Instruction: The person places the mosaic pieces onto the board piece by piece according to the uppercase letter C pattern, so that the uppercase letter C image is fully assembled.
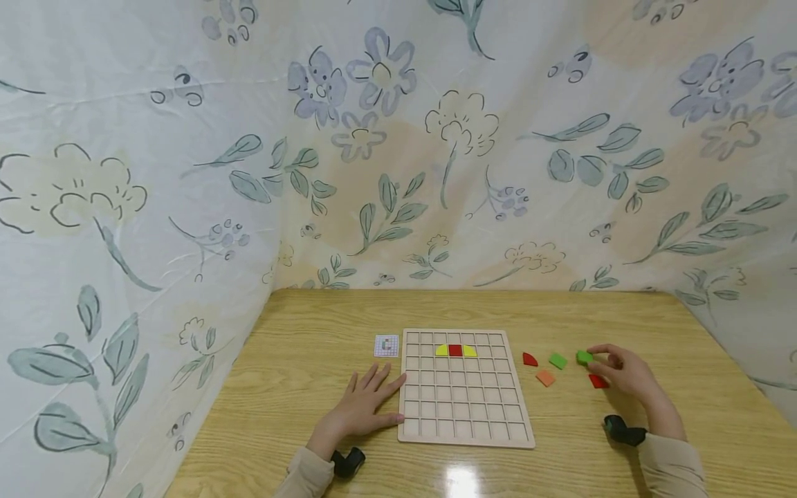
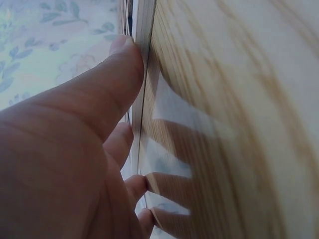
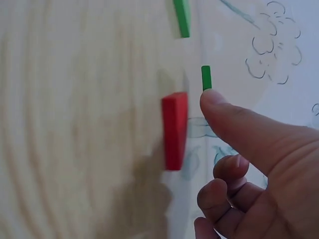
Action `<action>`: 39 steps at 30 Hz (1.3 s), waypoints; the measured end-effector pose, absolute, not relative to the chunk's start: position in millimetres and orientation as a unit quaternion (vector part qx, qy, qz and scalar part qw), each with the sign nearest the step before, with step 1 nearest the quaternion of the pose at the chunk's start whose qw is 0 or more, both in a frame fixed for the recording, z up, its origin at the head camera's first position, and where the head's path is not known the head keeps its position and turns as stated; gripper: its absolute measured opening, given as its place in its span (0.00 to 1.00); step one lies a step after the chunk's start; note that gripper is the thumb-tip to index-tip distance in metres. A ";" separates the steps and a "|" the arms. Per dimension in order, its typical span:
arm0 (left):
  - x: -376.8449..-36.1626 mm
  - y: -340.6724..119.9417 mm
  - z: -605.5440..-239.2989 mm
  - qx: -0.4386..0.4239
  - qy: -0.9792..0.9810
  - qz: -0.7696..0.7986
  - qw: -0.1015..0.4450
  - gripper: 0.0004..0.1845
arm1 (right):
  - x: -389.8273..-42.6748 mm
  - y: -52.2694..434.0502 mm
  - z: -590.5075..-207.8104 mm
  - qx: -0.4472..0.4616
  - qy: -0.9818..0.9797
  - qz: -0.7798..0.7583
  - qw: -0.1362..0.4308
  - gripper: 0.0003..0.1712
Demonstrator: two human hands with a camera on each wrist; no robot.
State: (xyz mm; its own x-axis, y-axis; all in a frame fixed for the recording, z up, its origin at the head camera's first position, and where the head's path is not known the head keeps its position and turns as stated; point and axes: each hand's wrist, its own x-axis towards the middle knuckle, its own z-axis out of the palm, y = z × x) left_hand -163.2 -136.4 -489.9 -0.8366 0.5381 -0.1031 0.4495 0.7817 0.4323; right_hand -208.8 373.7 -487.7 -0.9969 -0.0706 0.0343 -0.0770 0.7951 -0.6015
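Note:
Between the thumb and fingertips of my right hand (image 1: pixel 627 373) is a small green square tile (image 1: pixel 584 357), pinched at its right side. The right wrist view shows this green tile (image 3: pixel 206 77) standing out past the thumb tip, with a red piece (image 3: pixel 174 132) on the table nearby. My left hand (image 1: pixel 360 407) lies on the table with fingers spread; its thumb and index fingertip touch the left edge of the pale wooden grid board (image 1: pixel 462 432). A red square (image 1: pixel 455 351) sits in the board's upper part, flanked by yellow quarter-circle pieces (image 1: pixel 441 351).
Right of the board lie a red quarter-circle piece (image 1: pixel 530 360), a second green square (image 1: pixel 557 361), an orange square (image 1: pixel 545 377) and a red piece (image 1: pixel 598 381) partly under my right hand. A printed pattern card (image 1: pixel 387 346) lies left of the board. Floral cloth (image 1: pixel 398 159) surrounds the table.

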 end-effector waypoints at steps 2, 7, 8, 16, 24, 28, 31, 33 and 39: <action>-163.2 -136.3 -490.1 0.264 0.937 0.200 0.112 0.38 | -208.9 371.2 -485.7 0.035 -0.948 0.315 0.004 0.24; -163.5 -136.4 -489.8 0.264 0.935 0.205 0.115 0.38 | -210.5 362.7 -481.8 0.036 -0.951 0.308 0.015 0.23; -163.5 -136.5 -489.5 0.264 0.935 0.206 0.116 0.38 | -210.8 360.8 -480.9 0.040 -0.950 0.310 0.018 0.23; -163.2 -136.5 -487.3 0.266 0.935 0.202 0.116 0.38 | -213.3 343.3 -471.1 0.074 -0.940 0.329 0.053 0.20; -161.6 -136.4 -485.7 0.268 0.935 0.202 0.116 0.38 | -214.9 325.0 -469.2 0.101 -0.932 0.340 0.079 0.17; -161.3 -136.2 -485.4 0.267 0.935 0.202 0.116 0.38 | -215.5 317.5 -468.5 0.101 -0.931 0.341 0.079 0.17; -161.2 -136.2 -485.4 0.266 0.935 0.203 0.118 0.38 | -216.5 311.3 -467.1 0.100 -0.932 0.341 0.072 0.17; -161.3 -136.3 -485.4 0.266 0.935 0.204 0.119 0.38 | -217.3 306.7 -466.4 0.100 -0.931 0.344 0.067 0.17; -161.9 -136.5 -485.5 0.264 0.934 0.206 0.123 0.38 | -217.9 292.9 -466.3 0.103 -0.930 0.345 0.074 0.17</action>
